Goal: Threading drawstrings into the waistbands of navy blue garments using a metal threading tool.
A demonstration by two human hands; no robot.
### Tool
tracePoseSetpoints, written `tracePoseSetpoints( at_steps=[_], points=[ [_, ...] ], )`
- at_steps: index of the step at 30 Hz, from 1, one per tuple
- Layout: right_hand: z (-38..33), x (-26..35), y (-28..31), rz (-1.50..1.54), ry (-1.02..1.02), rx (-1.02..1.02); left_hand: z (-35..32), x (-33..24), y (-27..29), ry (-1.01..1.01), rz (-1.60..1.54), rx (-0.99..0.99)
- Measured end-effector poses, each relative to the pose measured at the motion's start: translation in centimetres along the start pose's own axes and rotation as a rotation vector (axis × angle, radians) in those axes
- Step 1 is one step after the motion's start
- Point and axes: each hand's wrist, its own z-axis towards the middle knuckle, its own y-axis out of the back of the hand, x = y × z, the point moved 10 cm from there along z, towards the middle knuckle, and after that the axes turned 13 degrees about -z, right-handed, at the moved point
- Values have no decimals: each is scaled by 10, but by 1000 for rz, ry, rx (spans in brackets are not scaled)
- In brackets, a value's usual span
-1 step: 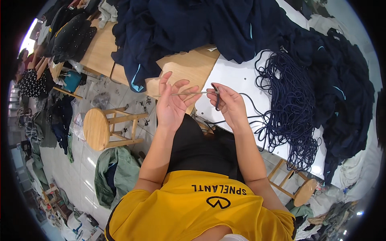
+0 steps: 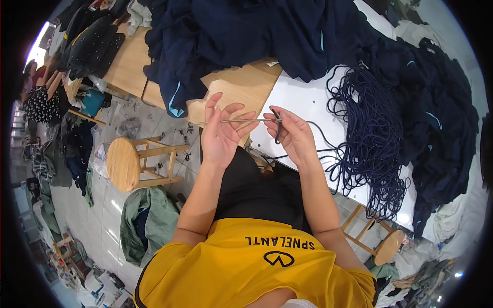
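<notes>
A thin metal rod (image 2: 241,120) stretches across between my two hands, over the table's near edge. My left hand (image 2: 221,136), palm up, grips it under the thumb, with the other fingers loosely curled and apart; the rod's left end sticks out past this hand. With my right hand (image 2: 294,134) I pinch the rod's right end together with a short dark cord loop (image 2: 278,134). From behind that hand a navy cord (image 2: 323,134) runs to a big tangled bundle of navy cord (image 2: 367,138) on the white tabletop (image 2: 303,102).
Navy garments (image 2: 231,36) with light blue strips cover the back of the table, and more dark cloth (image 2: 436,113) lies right. A wooden stool (image 2: 123,164) and green cloth (image 2: 154,220) stand left; another stool (image 2: 389,246) is lower right. A person (image 2: 43,105) is far left.
</notes>
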Motion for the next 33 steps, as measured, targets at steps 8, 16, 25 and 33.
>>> tracePoseSetpoints(
  at_steps=[8, 16, 25, 33],
  points=[
    [-9, -18, 27, -202, -87, -3, -3, 24, -4, 245, 97, 126],
    [-23, 5, 18, -558, 218, -12, 11, 43, -10, 219, 241, 133],
    [-42, 6, 94, -216, 89, -423, 121, -140, 64, -925, 1943, -706],
    [-76, -4, 134, -203, 139, -611, 107, -223, 17, -718, 272, -152]
  ],
)
